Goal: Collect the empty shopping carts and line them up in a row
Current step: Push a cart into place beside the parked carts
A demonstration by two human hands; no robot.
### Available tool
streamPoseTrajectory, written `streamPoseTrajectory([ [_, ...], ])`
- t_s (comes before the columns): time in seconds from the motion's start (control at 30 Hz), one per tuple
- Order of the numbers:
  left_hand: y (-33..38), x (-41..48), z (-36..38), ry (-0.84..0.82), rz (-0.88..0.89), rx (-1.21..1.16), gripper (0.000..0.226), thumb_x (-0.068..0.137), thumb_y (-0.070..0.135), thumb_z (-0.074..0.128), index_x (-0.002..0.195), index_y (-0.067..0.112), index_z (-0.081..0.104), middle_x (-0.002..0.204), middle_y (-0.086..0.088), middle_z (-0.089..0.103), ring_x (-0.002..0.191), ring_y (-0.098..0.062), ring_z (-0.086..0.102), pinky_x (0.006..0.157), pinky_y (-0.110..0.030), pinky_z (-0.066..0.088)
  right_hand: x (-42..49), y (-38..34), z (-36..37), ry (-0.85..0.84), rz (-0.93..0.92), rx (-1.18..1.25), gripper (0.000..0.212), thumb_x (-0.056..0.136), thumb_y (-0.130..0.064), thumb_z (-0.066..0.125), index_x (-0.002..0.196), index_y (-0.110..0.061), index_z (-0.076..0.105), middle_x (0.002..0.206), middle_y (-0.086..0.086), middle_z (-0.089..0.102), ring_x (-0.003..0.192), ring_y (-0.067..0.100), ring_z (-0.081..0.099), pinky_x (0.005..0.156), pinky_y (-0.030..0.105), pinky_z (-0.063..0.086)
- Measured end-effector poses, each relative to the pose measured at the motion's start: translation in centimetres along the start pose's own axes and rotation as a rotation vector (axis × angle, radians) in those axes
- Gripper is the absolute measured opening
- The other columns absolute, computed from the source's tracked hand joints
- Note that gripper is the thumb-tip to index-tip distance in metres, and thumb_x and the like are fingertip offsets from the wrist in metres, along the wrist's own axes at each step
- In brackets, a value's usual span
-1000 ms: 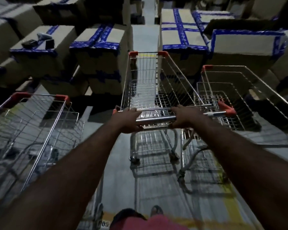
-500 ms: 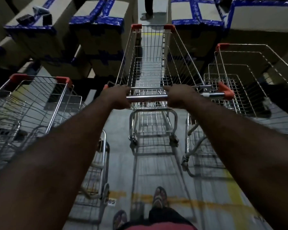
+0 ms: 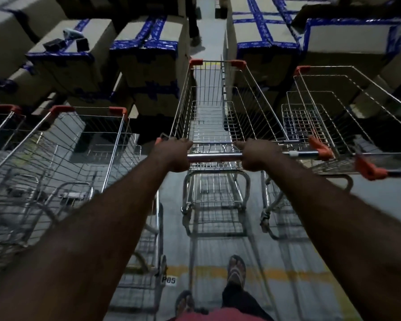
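Got the middle cart [image 3: 208,126] by its handle bar [image 3: 214,156]. Points nose-first straight ahead, long axis running away toward the gap between the taped boxes [image 3: 148,61]. Sits between two others, left cart [image 3: 79,144] and right cart [image 3: 333,117], each just beside it and aimed the same way. Gripping the bar with left hand [image 3: 175,155] and right hand [image 3: 256,155], fingers curled over the top, both arms stretched out nearly straight. Maybe somebody's leg past its nose, too dark to say.

Empty mid cart [image 3: 208,126] btw left cart [image 3: 79,147], right cart [image 3: 333,117].
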State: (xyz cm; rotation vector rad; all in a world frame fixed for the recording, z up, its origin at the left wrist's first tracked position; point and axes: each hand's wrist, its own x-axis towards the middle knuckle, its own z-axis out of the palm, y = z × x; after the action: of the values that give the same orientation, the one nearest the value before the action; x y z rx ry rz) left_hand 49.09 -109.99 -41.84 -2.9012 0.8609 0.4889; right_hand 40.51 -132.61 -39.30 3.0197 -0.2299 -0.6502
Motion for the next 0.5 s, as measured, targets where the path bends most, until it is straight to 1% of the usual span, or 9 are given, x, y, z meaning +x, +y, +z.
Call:
streamPoseTrajectory([
  [0.1,-0.6,-2.5,1.0,0.018,0.019,0.000,0.075,0.083,0.035,0.066,0.151,0.028,0.034,0.158,0.005,0.037,0.143,-0.026,0.036,0.115,-0.061,0.020,-2.0,-1.5,0.9,0.011,-0.005,0.010,0.084,0.087,-0.019,0.062,0.159,-0.037,0.022,0.151,0.008,0.047,0.126,0.030,0.055,0.095,0.045,0.051],
  [0.2,-0.8,-4.9,1.8,0.043,0.033,-0.001,0.074,0.083,0.042,0.068,0.148,0.029,0.036,0.153,0.005,0.042,0.139,-0.026,0.040,0.113,-0.060,0.025,-3.7,-2.5,1.7,0.011,0.009,0.015,0.085,0.086,-0.020,0.063,0.159,-0.038,0.022,0.157,0.008,0.041,0.134,0.033,0.049,0.103,0.050,0.047],
  [0.23,-0.8,-5.8,2.0,0.059,0.039,0.000,0.075,0.082,0.044,0.068,0.148,0.029,0.037,0.153,0.005,0.043,0.139,-0.025,0.041,0.112,-0.060,0.025,-4.3,-2.8,1.9,0.004,0.017,0.011,0.086,0.087,-0.020,0.064,0.159,-0.038,0.021,0.160,0.008,0.037,0.136,0.033,0.047,0.104,0.050,0.046],
  [0.33,-1.1,-8.6,2.6,0.139,0.078,-0.022,0.068,0.083,0.043,0.067,0.144,0.027,0.042,0.149,0.003,0.049,0.135,-0.024,0.046,0.114,-0.059,0.025,-5.8,-3.8,2.4,0.006,0.017,0.001,0.085,0.087,-0.023,0.064,0.159,-0.038,0.022,0.160,0.008,0.037,0.135,0.033,0.049,0.101,0.047,0.047],
  [0.4,-1.5,-10.5,3.0,0.199,0.103,-0.090,0.059,0.085,0.039,0.067,0.140,0.027,0.049,0.142,0.003,0.055,0.129,-0.022,0.051,0.115,-0.052,0.027,-7.0,-4.5,2.6,0.016,0.013,-0.011,0.082,0.087,-0.025,0.063,0.158,-0.036,0.024,0.157,0.007,0.042,0.132,0.032,0.052,0.098,0.045,0.048],
  [0.43,-1.8,-11.3,3.2,0.228,0.114,-0.099,0.057,0.086,0.039,0.067,0.140,0.028,0.050,0.141,0.003,0.056,0.129,-0.021,0.051,0.116,-0.050,0.027,-7.7,-4.8,2.8,0.022,0.010,-0.010,0.081,0.087,-0.025,0.062,0.158,-0.035,0.026,0.155,0.007,0.044,0.130,0.031,0.053,0.097,0.045,0.049],
  [0.47,-2.0,-12.0,3.6,0.262,0.122,-0.067,0.059,0.087,0.042,0.067,0.141,0.028,0.050,0.143,0.002,0.055,0.133,-0.022,0.048,0.118,-0.051,0.023,-8.3,-5.1,3.1,0.028,0.003,-0.003,0.080,0.087,-0.025,0.061,0.158,-0.034,0.027,0.153,0.007,0.046,0.129,0.030,0.054,0.096,0.044,0.049],
  [0.5,-2.3,-12.6,4.2,0.295,0.118,0.005,0.061,0.088,0.048,0.065,0.143,0.028,0.048,0.147,0.002,0.052,0.138,-0.023,0.043,0.120,-0.056,0.015,-8.9,-5.2,3.3,0.037,-0.004,0.005,0.079,0.087,-0.026,0.060,0.158,-0.033,0.027,0.150,0.007,0.048,0.128,0.030,0.054,0.096,0.045,0.049],
])
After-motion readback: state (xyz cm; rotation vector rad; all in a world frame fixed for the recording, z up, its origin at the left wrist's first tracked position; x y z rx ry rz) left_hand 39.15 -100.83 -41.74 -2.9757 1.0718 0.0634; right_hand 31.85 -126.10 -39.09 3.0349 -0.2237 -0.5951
